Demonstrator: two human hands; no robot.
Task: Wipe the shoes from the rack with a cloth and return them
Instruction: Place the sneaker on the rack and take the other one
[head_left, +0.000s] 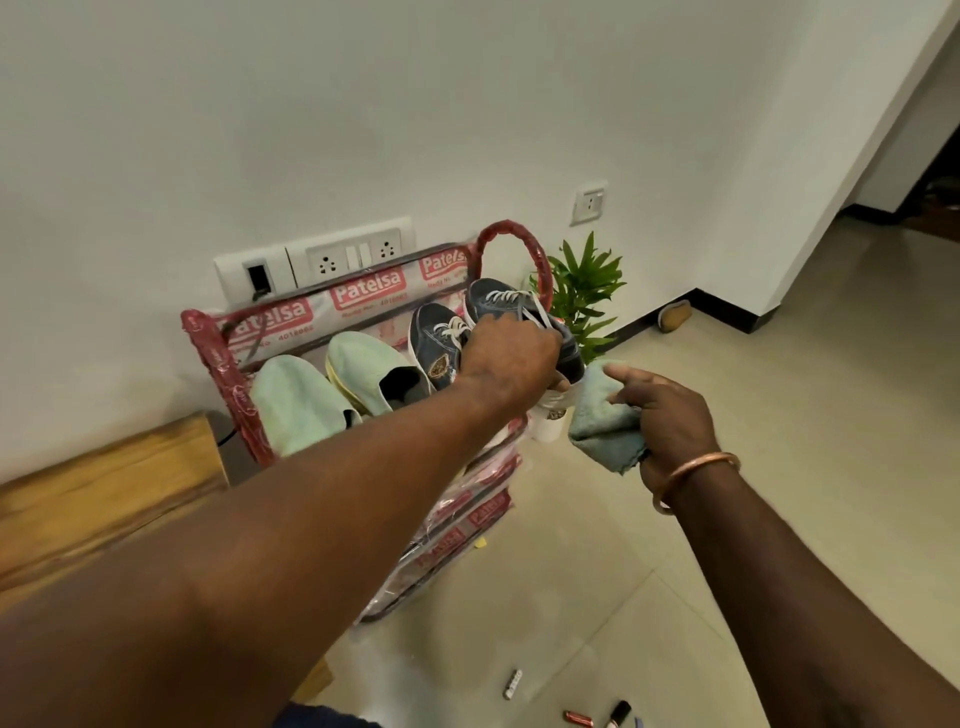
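- Head view, left end of the rack (218, 358): two pale green slip-ons (374, 371) sit side by side on the top shelf.
- Toward the right end, a dark blue sneaker (439, 338) rests on the shelf beside them.
- At the right edge, the left hand (511, 358), arm stretched long across the rack, curls its fingers over the laced top of the second sneaker (519, 299), which is tilted with its heel out past the shelf.
- Just beside that heel, a grey-green cloth (602, 421) is bunched in the right hand (670, 415), pinched between thumb and fingers, forefinger extended.
- Wiping this sneaker looks about to begin. The next move calls for pressing the cloth along its side and heel while the left hand steadies it.
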